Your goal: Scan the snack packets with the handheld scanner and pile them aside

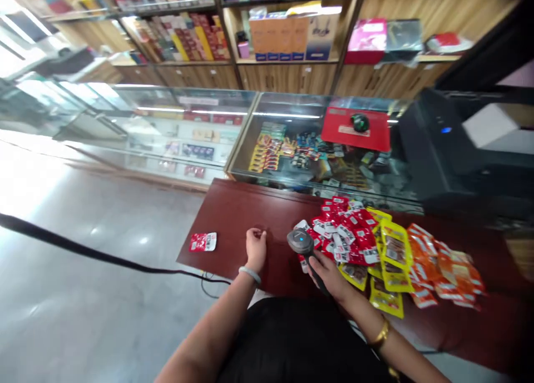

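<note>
My right hand [329, 273] grips the handle of a dark barcode scanner [301, 242], its head lit blue and held just left of a heap of red snack packets [346, 234]. My left hand [256, 248] rests on the dark red table [233, 216] with its fingers curled and nothing in it. A single red packet [203, 241] lies apart near the table's left corner. Yellow packets [392, 260] and orange packets [442, 269] lie to the right of the red heap.
Behind the table stands a glass display counter [250, 132] with goods inside and a red mat [356, 128] on top. Wooden shelves [287, 38] with boxes line the back wall. A black cable [83, 249] crosses the grey floor at left.
</note>
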The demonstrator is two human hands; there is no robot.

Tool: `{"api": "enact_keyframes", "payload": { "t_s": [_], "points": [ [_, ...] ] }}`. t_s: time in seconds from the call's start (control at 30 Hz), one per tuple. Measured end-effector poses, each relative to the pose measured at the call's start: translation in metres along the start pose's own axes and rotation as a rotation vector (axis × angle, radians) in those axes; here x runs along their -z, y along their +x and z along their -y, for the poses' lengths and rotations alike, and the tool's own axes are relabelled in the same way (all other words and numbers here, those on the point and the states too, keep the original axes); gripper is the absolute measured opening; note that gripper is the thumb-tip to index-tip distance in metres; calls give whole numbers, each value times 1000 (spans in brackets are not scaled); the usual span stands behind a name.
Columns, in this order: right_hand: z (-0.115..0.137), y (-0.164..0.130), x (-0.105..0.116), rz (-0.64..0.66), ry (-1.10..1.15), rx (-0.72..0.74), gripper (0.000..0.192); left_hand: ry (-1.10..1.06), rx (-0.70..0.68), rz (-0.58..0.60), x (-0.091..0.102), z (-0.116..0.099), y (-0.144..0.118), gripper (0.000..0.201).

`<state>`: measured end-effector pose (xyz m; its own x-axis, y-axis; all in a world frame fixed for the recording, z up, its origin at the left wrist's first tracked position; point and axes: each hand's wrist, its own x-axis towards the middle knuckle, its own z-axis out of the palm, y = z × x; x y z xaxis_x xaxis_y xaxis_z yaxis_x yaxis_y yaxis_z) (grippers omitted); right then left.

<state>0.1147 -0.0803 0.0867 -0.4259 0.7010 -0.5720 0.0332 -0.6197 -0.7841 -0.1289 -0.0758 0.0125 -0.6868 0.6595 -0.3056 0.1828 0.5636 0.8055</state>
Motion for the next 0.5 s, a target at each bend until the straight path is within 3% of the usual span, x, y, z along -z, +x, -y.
{"api": "enact_keyframes", "payload": {
  "t_s": [0.1,0.23,0.37,0.5],
  "points": [
    [-5,14,-31,131,-38,-40,52,104,87,-220,52,24,17,20],
    [-7,28,-64,252,-109,-69,57,228,193,-398,106,50,31,26],
    [-7,41,-87,315,-201,-69,56,344,272,-470,148,63,49,46],
    [-8,49,-105,348,-236,-78,57,439,448,-488,179,71,70,81]
  ]
}}
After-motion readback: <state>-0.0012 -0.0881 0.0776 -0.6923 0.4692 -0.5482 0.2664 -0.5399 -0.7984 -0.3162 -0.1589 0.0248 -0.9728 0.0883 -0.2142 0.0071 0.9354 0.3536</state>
